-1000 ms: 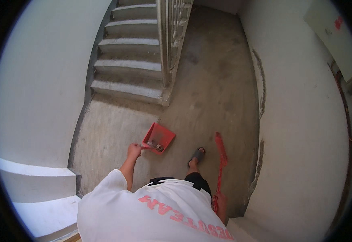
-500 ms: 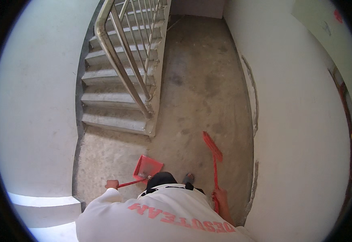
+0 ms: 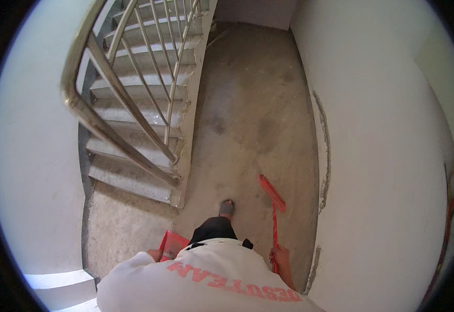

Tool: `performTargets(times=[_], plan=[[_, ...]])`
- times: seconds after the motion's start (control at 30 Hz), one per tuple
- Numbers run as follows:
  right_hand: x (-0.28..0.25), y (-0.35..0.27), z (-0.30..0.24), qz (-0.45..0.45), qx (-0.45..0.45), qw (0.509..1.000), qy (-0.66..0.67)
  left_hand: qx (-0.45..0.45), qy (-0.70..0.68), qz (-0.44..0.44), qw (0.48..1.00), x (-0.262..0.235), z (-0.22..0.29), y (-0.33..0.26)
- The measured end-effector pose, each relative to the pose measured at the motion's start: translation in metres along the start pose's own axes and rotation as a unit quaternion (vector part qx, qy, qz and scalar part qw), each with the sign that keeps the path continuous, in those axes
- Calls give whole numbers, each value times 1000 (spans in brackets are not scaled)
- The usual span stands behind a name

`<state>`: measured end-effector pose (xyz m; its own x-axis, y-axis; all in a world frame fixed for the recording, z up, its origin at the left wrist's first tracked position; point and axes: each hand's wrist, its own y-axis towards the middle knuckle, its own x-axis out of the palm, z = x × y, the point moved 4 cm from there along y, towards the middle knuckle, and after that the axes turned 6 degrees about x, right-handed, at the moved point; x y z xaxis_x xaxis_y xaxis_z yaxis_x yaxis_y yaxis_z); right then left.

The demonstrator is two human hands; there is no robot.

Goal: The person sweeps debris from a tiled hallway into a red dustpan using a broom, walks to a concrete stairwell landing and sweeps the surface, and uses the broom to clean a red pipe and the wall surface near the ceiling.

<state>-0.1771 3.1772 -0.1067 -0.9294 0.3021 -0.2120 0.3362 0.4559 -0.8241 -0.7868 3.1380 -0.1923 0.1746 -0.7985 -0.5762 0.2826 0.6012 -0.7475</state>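
My right hand [image 3: 280, 256] is closed round the red handle of a broom [image 3: 273, 195]. Its red bristled head is angled on the concrete floor, ahead and to the right of my foot. On the other side, my left hand [image 3: 154, 255] is closed beside a red dustpan [image 3: 176, 240], on its handle, which is mostly hidden by the hand and my white top. Some small pale bits of litter [image 3: 168, 255] show inside the pan. One sandalled foot [image 3: 227, 206] is forward on the floor between the two tools.
Concrete stairs [image 3: 136, 179] with a metal railing [image 3: 112, 135] rise at the left. A concrete floor [image 3: 242, 114] runs ahead along a white wall [image 3: 372, 171] on the right, with a cracked strip near its base. Another white step [image 3: 60, 283] is at lower left.
I have moved forward: stairs and railing appear nearer and lower. My foot has stepped ahead. The dustpan and left hand have come back closer to my body; the broom stays out front right.
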Motion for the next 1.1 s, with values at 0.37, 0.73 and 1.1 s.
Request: performTargets(times=[0.37,0.73,1.1], plan=[[30,92,-244,12,-58,998,4,-31,-246,219,944,-338,132,365],[18,247,-454,107,-376,888,-244,-7,-95,0,995,-450,217,511],[-3,382,-722,45,-354,862,-361,-115,-252,125,953,-617,286,563]])
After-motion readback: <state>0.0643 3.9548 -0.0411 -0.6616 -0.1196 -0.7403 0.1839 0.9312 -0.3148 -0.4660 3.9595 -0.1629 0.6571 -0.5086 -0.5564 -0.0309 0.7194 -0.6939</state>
